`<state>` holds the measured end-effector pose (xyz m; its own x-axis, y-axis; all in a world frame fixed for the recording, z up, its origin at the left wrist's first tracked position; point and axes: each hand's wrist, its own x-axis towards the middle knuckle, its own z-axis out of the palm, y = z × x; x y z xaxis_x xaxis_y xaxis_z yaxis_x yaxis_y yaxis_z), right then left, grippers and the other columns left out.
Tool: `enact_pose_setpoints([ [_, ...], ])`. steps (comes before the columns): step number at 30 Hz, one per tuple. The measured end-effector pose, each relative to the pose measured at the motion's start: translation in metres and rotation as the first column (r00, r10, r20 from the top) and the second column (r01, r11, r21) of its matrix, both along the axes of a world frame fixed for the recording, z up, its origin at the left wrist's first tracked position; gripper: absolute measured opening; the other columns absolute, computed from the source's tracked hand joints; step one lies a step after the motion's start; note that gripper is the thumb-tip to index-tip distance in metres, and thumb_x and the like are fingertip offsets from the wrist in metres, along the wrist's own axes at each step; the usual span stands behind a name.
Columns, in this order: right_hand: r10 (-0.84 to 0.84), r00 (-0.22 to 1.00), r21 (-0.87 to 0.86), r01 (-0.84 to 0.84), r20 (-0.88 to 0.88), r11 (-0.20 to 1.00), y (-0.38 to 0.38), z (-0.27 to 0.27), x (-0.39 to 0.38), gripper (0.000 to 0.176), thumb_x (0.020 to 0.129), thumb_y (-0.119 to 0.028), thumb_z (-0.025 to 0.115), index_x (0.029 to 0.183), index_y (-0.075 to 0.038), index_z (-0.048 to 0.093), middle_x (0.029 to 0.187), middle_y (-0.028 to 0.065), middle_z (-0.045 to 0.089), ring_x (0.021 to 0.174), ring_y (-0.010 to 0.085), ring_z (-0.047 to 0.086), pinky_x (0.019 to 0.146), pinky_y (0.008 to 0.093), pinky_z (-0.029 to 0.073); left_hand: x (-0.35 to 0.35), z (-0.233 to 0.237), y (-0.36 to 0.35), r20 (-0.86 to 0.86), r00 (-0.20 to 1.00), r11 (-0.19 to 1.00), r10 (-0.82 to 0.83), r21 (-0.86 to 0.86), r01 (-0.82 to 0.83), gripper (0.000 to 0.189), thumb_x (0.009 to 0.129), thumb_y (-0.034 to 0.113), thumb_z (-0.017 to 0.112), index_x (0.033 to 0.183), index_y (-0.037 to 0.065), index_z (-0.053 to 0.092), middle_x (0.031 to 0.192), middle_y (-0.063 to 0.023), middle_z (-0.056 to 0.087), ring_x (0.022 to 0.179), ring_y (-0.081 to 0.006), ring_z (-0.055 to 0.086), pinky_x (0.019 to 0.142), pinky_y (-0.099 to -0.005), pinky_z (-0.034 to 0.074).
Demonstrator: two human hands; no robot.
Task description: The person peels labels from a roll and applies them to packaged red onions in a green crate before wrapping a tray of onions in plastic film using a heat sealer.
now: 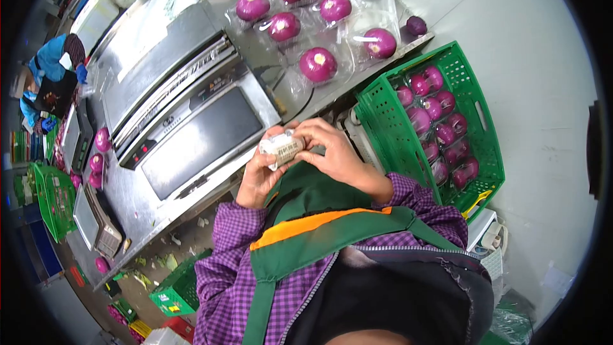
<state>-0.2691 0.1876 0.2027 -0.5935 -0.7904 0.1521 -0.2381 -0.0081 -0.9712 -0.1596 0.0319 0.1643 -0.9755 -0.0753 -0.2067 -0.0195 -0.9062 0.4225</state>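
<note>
The left hand (257,169) and right hand (329,150) gripped a small white roll with printed labels (281,147) between their fingers, in front of the green apron (319,195). The hands were near the edge of the metal table (121,195), which held a silver-and-black machine (201,140) and round purple vegetables in clear plastic (318,64). A green perforated crate (389,118) stood to the right.

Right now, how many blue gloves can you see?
2: an upper glove and a lower glove, both on the co-worker at the view's far left. Others may be hidden.
</note>
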Motion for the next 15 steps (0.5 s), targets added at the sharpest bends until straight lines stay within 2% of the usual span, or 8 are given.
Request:
enact_pose_setpoints([
  [2, 0.003, 1.0, 0.006, -0.003, -0.026, 1.0, -0.001, -0.002, -0.002, 0.024, 0.076, 0.001, 0.071, 0.097, -0.001, 0.06, 0.113, 0.0115, 0.055, 0.093, 0.0221, 0.062, 0.076, 0.0307, 0.053, 0.0, 0.002, 0.002, 0.025, 0.999, 1.0, 0.023, -0.004, -0.022, 0.062, 0.068, 0.015, 0.07, 0.124, 0.007, 0.045, 0.138, -0.0159, 0.041, 0.12, -0.0331, 0.051, 0.098, -0.0444, 0.049],
  [3, -0.002, 0.99, 0.01, 0.003, -0.143, 1.0, -0.001, -0.005, -0.002, 0.021, 0.076, 0.0, 0.071, 0.094, 0.0, 0.059, 0.112, 0.0112, 0.056, 0.093, 0.0225, 0.061, 0.076, 0.0313, 0.053, 0.0, 0.005, 0.002, 0.025, 0.999, 0.999, 0.029, -0.023, -0.029, 0.059, 0.068, 0.016, 0.07, 0.122, 0.007, 0.045, 0.138, -0.0153, 0.041, 0.121, -0.0323, 0.051, 0.099, -0.0445, 0.048],
  [4, -0.007, 0.967, 0.014, 0.011, -0.256, 1.0, -0.002, -0.007, -0.001, 0.019, 0.076, -0.001, 0.071, 0.09, 0.0, 0.058, 0.111, 0.0109, 0.056, 0.094, 0.023, 0.061, 0.076, 0.0319, 0.053, 0.001, 0.005, 0.001, 0.033, 0.999, 0.998, 0.038, -0.042, -0.036, 0.058, 0.068, 0.016, 0.07, 0.12, 0.007, 0.046, 0.138, -0.0152, 0.04, 0.12, -0.0321, 0.051, 0.098, -0.044, 0.049],
  [6, -0.01, 0.964, 0.012, 0.013, -0.266, 1.0, -0.004, -0.006, 0.001, 0.022, 0.075, 0.002, 0.071, 0.091, 0.0, 0.056, 0.11, 0.0108, 0.055, 0.092, 0.0219, 0.062, 0.076, 0.0314, 0.053, 0.001, 0.005, -0.003, 0.026, 0.999, 0.999, 0.022, -0.051, -0.021, 0.057, 0.068, 0.015, 0.07, 0.118, 0.007, 0.046, 0.138, -0.0154, 0.04, 0.12, -0.0324, 0.051, 0.097, -0.0434, 0.05],
  [8, -0.009, 0.994, -0.043, 0.014, 0.112, 0.999, -0.007, -0.002, 0.003, 0.028, 0.075, 0.004, 0.071, 0.097, 0.0, 0.054, 0.11, 0.0111, 0.055, 0.09, 0.0207, 0.062, 0.077, 0.0302, 0.054, 0.0, 0.007, -0.002, 0.009, 0.999, 0.999, 0.033, -0.041, -0.032, 0.056, 0.067, 0.014, 0.07, 0.118, 0.007, 0.047, 0.138, -0.0159, 0.04, 0.119, -0.0326, 0.052, 0.096, -0.0427, 0.051],
  [9, 0.007, 0.997, -0.037, -0.005, 0.072, 0.999, -0.007, -0.005, 0.002, 0.032, 0.074, 0.006, 0.071, 0.1, 0.0, 0.053, 0.11, 0.0114, 0.054, 0.088, 0.0197, 0.063, 0.077, 0.0292, 0.054, 0.0, 0.006, -0.003, 0.007, 1.0, 0.999, 0.024, -0.043, -0.023, 0.056, 0.067, 0.014, 0.07, 0.118, 0.007, 0.047, 0.138, -0.0161, 0.04, 0.119, -0.0326, 0.052, 0.096, -0.0424, 0.051],
  [13, 0.024, 0.998, -0.015, -0.023, 0.056, 1.0, -0.004, -0.011, -0.003, 0.032, 0.074, 0.005, 0.072, 0.099, 0.0, 0.053, 0.11, 0.0113, 0.054, 0.088, 0.0198, 0.063, 0.077, 0.0292, 0.054, -0.002, 0.005, -0.001, 0.002, 1.0, 0.999, 0.021, -0.033, -0.021, 0.056, 0.068, 0.013, 0.069, 0.119, 0.007, 0.047, 0.139, -0.0165, 0.039, 0.12, -0.032, 0.052, 0.097, -0.0414, 0.05],
  [15, -0.009, 0.936, 0.003, 0.011, -0.352, 1.0, -0.002, -0.015, -0.003, 0.031, 0.074, 0.004, 0.072, 0.098, -0.001, 0.054, 0.109, 0.0115, 0.054, 0.087, 0.0199, 0.063, 0.077, 0.0291, 0.054, -0.002, 0.005, -0.001, 0.003, 1.0, 0.999, 0.02, -0.03, -0.02, 0.056, 0.068, 0.013, 0.069, 0.119, 0.008, 0.047, 0.139, -0.0165, 0.039, 0.12, -0.0318, 0.051, 0.097, -0.0414, 0.05],
])
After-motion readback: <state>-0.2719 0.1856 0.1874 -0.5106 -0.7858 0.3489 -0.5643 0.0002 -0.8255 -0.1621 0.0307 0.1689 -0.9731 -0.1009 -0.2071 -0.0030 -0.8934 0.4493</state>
